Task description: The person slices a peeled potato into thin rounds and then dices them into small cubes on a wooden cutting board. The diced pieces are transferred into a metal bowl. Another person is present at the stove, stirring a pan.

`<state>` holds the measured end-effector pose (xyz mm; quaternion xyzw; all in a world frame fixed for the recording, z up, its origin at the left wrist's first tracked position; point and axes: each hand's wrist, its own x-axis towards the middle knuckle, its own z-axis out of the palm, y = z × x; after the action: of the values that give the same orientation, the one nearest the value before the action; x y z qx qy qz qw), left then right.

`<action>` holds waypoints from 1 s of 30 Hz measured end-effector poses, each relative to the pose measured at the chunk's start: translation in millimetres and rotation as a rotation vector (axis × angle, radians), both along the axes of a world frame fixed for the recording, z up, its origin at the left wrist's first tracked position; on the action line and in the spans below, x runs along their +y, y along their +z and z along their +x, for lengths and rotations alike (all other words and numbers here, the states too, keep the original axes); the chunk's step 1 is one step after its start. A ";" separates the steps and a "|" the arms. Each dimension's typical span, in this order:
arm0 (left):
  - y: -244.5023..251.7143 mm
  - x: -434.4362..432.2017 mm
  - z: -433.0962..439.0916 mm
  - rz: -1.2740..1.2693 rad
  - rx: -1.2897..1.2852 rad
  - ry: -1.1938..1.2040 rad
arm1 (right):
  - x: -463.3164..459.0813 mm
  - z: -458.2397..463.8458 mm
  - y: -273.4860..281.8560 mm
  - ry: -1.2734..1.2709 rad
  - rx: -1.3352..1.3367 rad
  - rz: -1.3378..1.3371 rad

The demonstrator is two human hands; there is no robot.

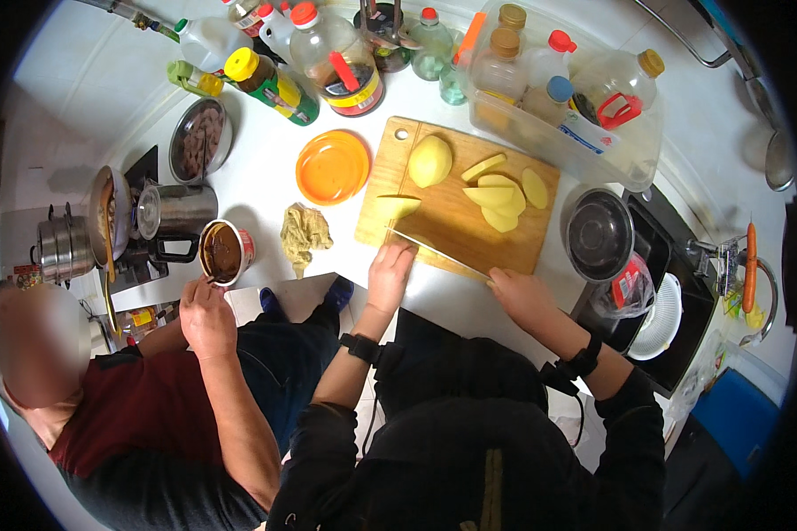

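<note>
My right hand (517, 295) grips the handle of a kitchen knife (438, 252), whose blade points left across the near edge of a wooden cutting board (451, 226). My left hand (392, 269) is at the board's front edge beside the blade, fingers bent, apparently on a piece of potato mostly hidden by hand and knife. Farther up the board lies a larger peeled potato (430, 161). Potato slices (498, 199) are heaped on the right side, with a separate slice (534, 188) near the edge. Another cut piece (397, 206) lies at the left.
An orange plate (332, 167) and crumpled cloth (304, 235) lie left of the board. Another person's hand (207, 315) is at a tub of brown paste (226, 252). Bottles (335, 66) and a clear plastic bin (564, 143) stand behind; a metal bowl (599, 235) sits by the sink.
</note>
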<state>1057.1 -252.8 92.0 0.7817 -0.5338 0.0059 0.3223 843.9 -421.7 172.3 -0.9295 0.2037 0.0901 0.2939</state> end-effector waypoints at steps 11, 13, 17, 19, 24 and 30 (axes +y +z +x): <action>4.3 3.2 12.9 0.046 -0.039 -0.084 | -19.2 -50.2 9.3 0.015 -0.112 -0.017; 9.5 1.9 22.4 0.095 -0.035 -0.118 | -27.7 -61.1 12.0 0.062 -0.140 -0.051; 14.6 -7.2 41.4 0.201 0.060 -0.285 | -39.2 -75.2 13.7 0.113 -0.164 -0.190; 17.5 -9.7 44.1 0.226 0.186 -0.364 | -46.7 -79.0 13.7 0.139 -0.147 -0.276; 41.3 -20.7 51.5 0.326 0.674 -0.335 | -69.9 -84.1 17.7 0.216 -0.219 -0.457; 64.7 -82.4 50.4 0.406 0.531 -0.585 | -74.9 -63.5 25.6 0.305 -0.333 -0.531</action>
<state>1107.5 -335.3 156.7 0.6198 -0.6215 -0.3915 0.2763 780.4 -496.6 197.9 -0.9952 0.0280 -0.0762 0.0543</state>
